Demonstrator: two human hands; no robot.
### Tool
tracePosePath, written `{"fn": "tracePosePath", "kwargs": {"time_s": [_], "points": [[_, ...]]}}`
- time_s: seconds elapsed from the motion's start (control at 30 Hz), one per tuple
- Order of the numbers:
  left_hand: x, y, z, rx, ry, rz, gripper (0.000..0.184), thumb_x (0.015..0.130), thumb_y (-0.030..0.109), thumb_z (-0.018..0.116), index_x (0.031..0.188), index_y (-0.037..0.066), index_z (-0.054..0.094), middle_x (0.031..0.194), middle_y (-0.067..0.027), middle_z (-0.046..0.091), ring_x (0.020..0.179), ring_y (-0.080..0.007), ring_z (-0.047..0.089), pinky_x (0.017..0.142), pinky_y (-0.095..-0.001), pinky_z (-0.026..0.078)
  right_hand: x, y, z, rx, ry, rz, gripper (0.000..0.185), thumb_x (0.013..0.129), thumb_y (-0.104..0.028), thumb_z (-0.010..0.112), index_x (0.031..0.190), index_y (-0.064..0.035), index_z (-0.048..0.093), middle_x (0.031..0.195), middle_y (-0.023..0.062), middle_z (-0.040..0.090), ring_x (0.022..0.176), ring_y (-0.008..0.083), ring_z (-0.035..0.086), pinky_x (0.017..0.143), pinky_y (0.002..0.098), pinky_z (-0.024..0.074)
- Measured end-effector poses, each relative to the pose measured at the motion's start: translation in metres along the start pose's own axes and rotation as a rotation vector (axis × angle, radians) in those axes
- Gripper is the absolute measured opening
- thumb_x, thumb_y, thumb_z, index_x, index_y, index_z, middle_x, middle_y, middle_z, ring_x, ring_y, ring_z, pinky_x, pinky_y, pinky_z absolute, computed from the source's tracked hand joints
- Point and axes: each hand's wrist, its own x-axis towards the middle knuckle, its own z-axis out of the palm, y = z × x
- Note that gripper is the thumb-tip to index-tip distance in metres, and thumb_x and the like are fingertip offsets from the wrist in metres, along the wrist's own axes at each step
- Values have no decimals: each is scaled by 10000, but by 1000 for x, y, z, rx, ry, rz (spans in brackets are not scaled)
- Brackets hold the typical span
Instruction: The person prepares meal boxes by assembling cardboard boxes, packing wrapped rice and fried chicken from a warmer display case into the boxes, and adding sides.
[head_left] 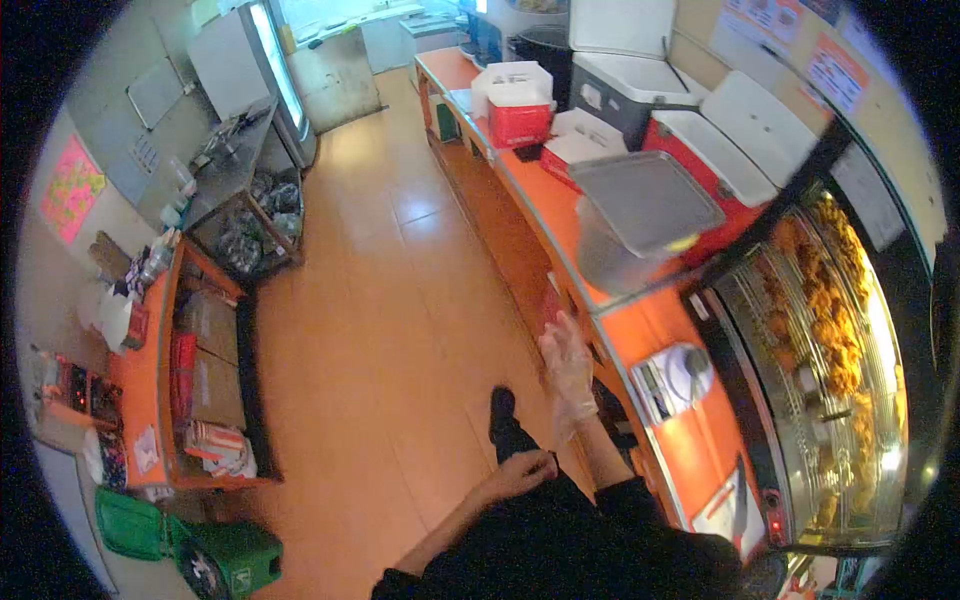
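My right hand (pixel 568 365) wears a clear plastic glove, its fingers stretched forward and loosely apart. It holds nothing that I can see and is near the edge of the orange counter (pixel 640 325). My left hand (pixel 520 476) is bare and low in front of my dark clothing. Its fingertips are turned under and hidden. Nearest on the counter is a digital scale (pixel 655 392) with a round platform. Farther along, a grey tray (pixel 648 200) lies on top of a translucent tub (pixel 610 250).
A lit glass warmer (pixel 830 330) with fried food stands at the right. White-and-red boxes (pixel 520 115) and open coolers (pixel 690 150) sit on the counter. A knife (pixel 740 505) lies near the front. At left are shelves (pixel 215 360) and a green bin (pixel 230 560). Tiled floor (pixel 370 300) runs between.
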Motion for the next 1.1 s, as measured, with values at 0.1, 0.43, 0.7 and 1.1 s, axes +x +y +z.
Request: {"fn": "tracePosePath", "kwargs": {"time_s": [0.1,0.43,0.7,1.1], "points": [[25,-34,-79,41,-55,-216,307,994,313,550,894,31,616,842,-95,627,798,-188,597,698,-339,479,124,37,58,-112,-52,132,405,939,-334,588,1207,-32,617,1099,164,683,1055,287,641,929,374,486],[157,-68,-399,179,417,-456,161,948,179,595,943,23,636,1076,-116,512,962,-232,572,809,-359,488,620,97,124,-904,543,246,533,841,-383,679,1227,-32,568,1212,207,622,1063,383,619,871,500,504],[321,-71,-534,313,133,-180,569,848,219,690,1350,68,468,1324,-182,466,1234,-353,456,1021,-462,401,614,168,113,-965,283,404,410,865,-296,638,1154,-7,622,1021,215,683,981,389,647,862,463,509],[555,11,-559,272,-90,750,947,538,365,890,1310,138,390,1382,-204,367,1282,-430,370,1046,-569,303,498,-20,163,109,186,398,432,908,-304,630,1231,-19,605,1090,171,680,957,272,653,865,388,507]]}}
